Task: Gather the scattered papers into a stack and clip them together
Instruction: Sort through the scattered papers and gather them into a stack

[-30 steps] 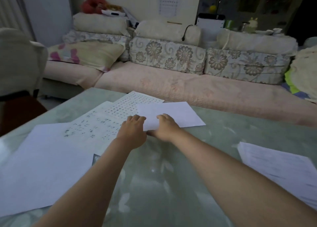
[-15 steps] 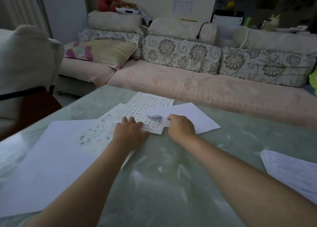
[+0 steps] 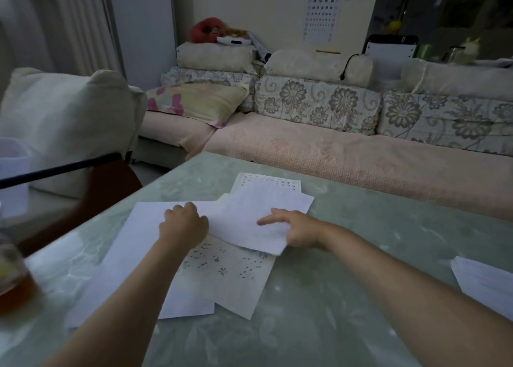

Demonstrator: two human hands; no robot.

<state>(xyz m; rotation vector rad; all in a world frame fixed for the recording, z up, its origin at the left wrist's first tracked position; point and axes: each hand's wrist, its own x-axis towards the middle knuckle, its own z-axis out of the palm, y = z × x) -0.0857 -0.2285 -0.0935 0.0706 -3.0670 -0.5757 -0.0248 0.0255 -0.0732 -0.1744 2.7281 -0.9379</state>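
Observation:
Several white papers overlap on the green marbled table (image 3: 319, 311). My right hand (image 3: 298, 229) holds the near right edge of a blank sheet (image 3: 258, 216), forefinger laid on top, and the sheet sits lifted over the others. My left hand (image 3: 184, 223) presses with curled fingers on a large blank sheet (image 3: 130, 255) at the left. A printed sheet (image 3: 230, 272) lies under both hands. Another printed sheet (image 3: 266, 182) pokes out at the far side. A separate paper (image 3: 488, 283) lies at the right table edge. No clip is visible.
A jar of brown liquid (image 3: 11, 272) stands blurred at the table's left edge. A chair with a white cushion (image 3: 69, 122) is at the left. A pink sofa (image 3: 333, 150) with floral cushions runs behind the table.
My right hand has pulled the blank sheet leftward over the printed ones and lifted its edge. My left hand has shifted left onto the large blank sheet. The view has turned left.

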